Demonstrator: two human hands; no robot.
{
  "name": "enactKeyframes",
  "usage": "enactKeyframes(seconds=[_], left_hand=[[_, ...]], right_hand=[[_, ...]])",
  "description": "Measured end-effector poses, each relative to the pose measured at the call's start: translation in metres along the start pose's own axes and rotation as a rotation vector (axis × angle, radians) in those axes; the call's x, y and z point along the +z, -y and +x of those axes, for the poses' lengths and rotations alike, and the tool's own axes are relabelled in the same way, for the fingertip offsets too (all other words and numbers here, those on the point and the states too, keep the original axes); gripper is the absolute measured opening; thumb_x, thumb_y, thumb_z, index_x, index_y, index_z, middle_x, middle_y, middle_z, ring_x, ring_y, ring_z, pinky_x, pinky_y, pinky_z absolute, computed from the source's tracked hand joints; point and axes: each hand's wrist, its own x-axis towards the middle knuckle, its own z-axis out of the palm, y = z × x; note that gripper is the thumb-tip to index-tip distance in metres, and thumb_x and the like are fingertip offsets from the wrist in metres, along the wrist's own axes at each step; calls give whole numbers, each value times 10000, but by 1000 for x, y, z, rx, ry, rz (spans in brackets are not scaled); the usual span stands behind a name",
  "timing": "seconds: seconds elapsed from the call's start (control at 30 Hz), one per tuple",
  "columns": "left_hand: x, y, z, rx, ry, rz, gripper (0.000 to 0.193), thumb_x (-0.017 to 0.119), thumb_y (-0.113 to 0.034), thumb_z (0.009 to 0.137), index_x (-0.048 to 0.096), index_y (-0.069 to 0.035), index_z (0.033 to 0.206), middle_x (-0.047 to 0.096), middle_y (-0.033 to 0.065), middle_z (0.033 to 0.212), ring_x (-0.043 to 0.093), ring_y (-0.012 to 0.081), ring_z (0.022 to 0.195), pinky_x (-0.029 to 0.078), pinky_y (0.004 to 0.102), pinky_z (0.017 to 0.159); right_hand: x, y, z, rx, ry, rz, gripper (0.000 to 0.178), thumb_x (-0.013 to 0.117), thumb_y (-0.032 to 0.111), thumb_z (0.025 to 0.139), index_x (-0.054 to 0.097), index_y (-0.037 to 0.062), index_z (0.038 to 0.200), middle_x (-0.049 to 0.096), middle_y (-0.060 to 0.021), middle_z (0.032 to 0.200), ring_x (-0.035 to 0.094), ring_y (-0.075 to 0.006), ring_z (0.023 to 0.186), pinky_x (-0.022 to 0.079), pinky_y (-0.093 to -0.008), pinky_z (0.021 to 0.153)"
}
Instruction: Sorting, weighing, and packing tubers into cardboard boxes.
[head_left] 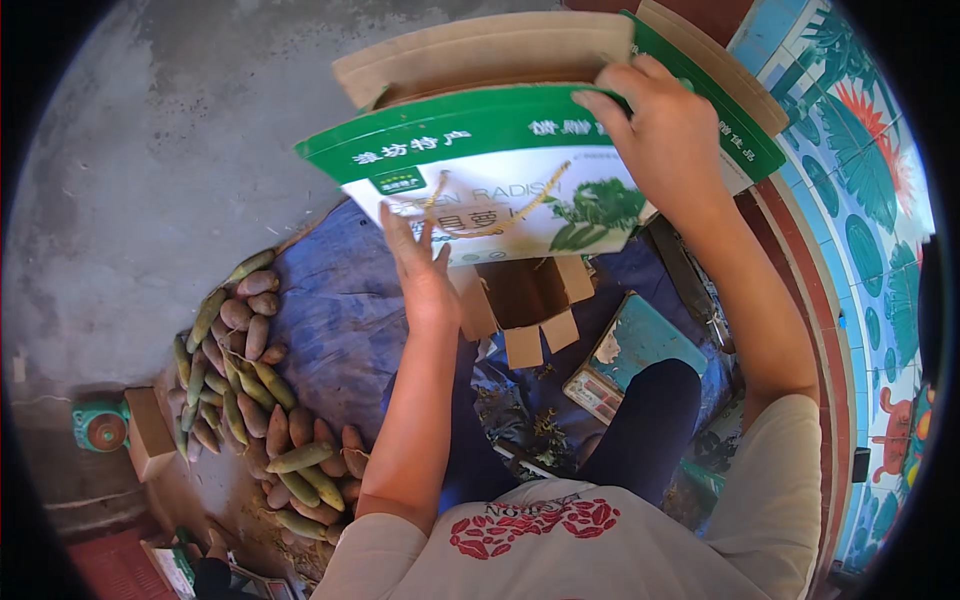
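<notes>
A green and white carton (500,205) with open flaps and a yellow rope handle (470,235) on its front is raised in front of me. At its upper right, my right hand (655,120) is closed over the edge, thumb on the front and fingers over the flap. My left hand (420,265) lies by the lower left of the front panel, fingers stretched and apart near the rope handle. Behind the carton's right end shows another green printed panel (715,105); whether it belongs to the same carton I cannot tell.
Below stands an open brown cardboard box (525,300) on a blue tarp (325,300). Green radishes (265,385) and reddish-brown tubers (235,315) are heaped at left. A worn teal box (645,340) sits by my knee. A tiled, painted wall (865,250) runs along the right.
</notes>
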Motion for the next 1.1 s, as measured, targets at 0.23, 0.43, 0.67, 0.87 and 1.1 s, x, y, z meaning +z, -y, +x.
enactKeyframes(seconds=[0.23,0.43,0.67,0.87,1.1], left_hand=[[13,8,7,-102,291,123,773,307,-640,832,41,-196,1406,63,155,1449,154,325,1318,133,508,1044],[23,-3,-13,-107,362,89,859,349,-665,803,-20,-173,1402,49,178,1446,109,333,1328,124,515,1042],[6,-30,-17,-91,305,-128,922,666,-174,746,16,-54,1390,224,226,1368,272,317,1256,280,386,1011],[-39,-47,0,-194,138,-37,334,447,-64,832,451,34,1151,561,149,1049,577,215,912,474,324,800],[-45,-50,-5,-217,135,170,241,454,-53,841,533,48,1045,600,107,966,595,173,814,481,270,715]], right_hand=[[-21,4,-48,16,582,-2,178,575,176,766,540,28,674,590,-150,666,584,-335,645,466,-425,597],[2,12,-54,89,479,617,93,554,75,774,526,-5,738,526,-168,673,544,-327,607,434,-362,571],[30,74,-55,-144,624,586,180,526,177,810,464,10,833,563,-168,722,581,-347,663,473,-436,599],[19,80,-71,-328,597,672,234,578,199,786,523,6,906,562,-120,740,589,-293,667,468,-391,576],[-7,35,-44,-275,-116,599,161,613,23,721,574,20,877,595,-100,804,575,-218,668,460,-306,591]])
